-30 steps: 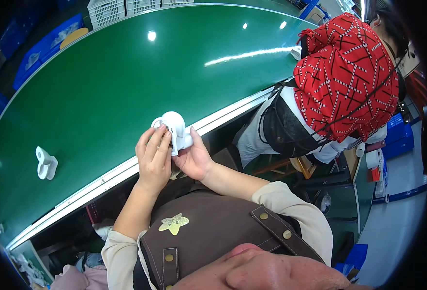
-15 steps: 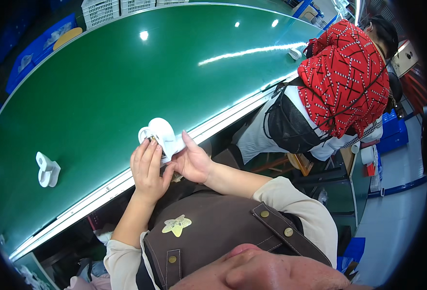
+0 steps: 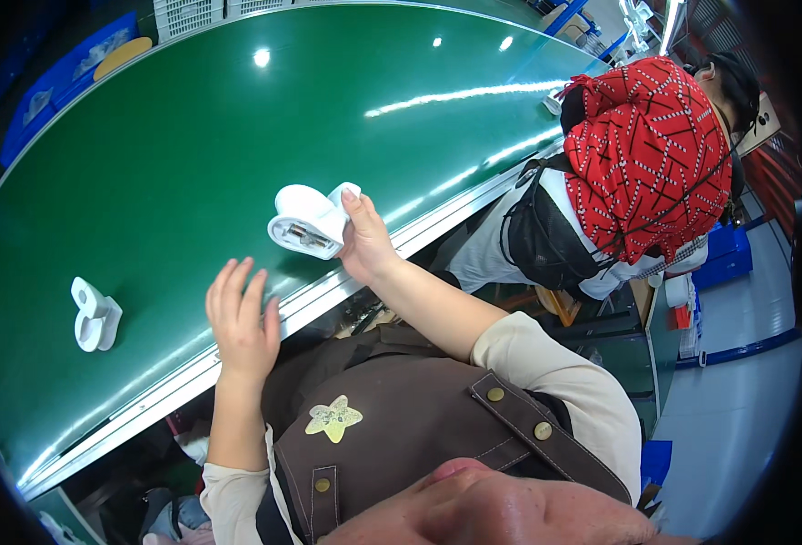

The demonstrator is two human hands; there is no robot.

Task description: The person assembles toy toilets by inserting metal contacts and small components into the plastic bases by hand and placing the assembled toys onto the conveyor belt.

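Note:
My right hand (image 3: 366,238) grips a white plastic device (image 3: 314,211) by its right end, holding it over the green table. The device has rounded lobes, and a recess on its near side shows metal parts that look like contacts. Apart from it, my left hand (image 3: 242,322) is above the table's near edge, its fingers spread and nothing in them. A similar white device (image 3: 97,316) stands on the table at the left.
The green conveyor-like table (image 3: 183,173) has a pale metal edge strip. At the right, a person in a red patterned top (image 3: 646,154) leans over it, with another white piece (image 3: 553,102) nearby. Blue bins (image 3: 74,82) and white crates (image 3: 187,16) stand beyond the far edge.
My left hand has let go of the white device and moved left and toward me. My right hand has lifted the device away and turned its recess into view.

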